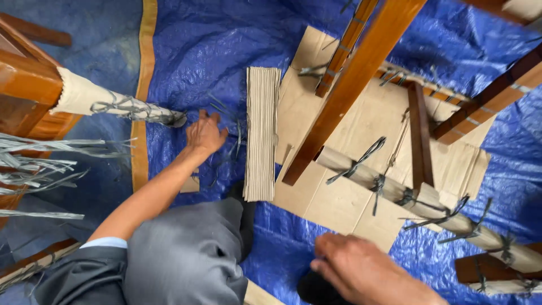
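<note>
- Loose grey strapping strips (228, 144) lie scattered on the blue tarpaulin (192, 51), left of centre.
- Left hand (204, 134) rests directly on these strips, fingers spread and reaching down; whether it pinches one cannot be told.
- Folded stack of corrugated cardboard (262, 133) lies just right of that hand.
- Right hand (361, 271) sits near, well apart from the strips, fingers curled loosely over a dark object, holding nothing visible.
- Flattened cardboard sheet (339, 206) lies right of the stack, under wooden furniture legs (353, 85) wrapped in card and tied.
</note>
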